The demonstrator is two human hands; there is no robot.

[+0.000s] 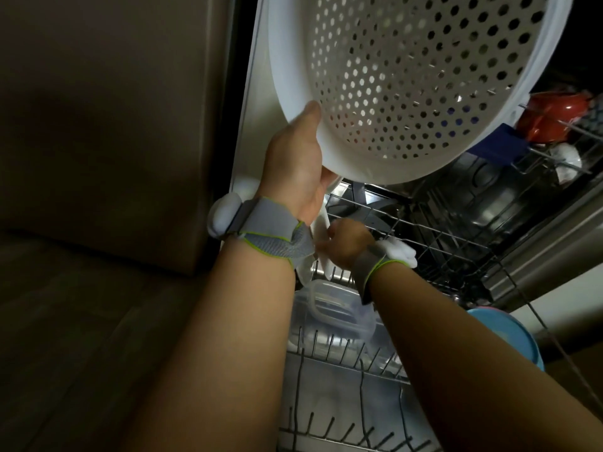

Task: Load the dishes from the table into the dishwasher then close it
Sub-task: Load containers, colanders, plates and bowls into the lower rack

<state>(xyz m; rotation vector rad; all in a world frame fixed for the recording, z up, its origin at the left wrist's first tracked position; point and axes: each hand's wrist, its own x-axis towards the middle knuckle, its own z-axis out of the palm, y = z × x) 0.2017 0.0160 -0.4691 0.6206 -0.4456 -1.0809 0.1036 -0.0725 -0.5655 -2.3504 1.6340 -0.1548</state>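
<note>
My left hand (298, 158) grips the rim of a large white perforated colander (408, 76) and holds it tilted above the open dishwasher. Lower down, my right hand (342, 244) reaches into the lower rack (434, 252) and pinches a white plastic piece (321, 230) standing among the tines. A clear plastic container with a lid (332, 308) lies in the rack just below that hand. Both wrists wear grey straps with white sensors.
A red pot (551, 117) and a dark blue item (502, 141) sit in the upper rack at the right. A light blue bowl (509, 334) shows beside my right forearm. A brown cabinet side (107, 125) stands at the left above the wooden floor.
</note>
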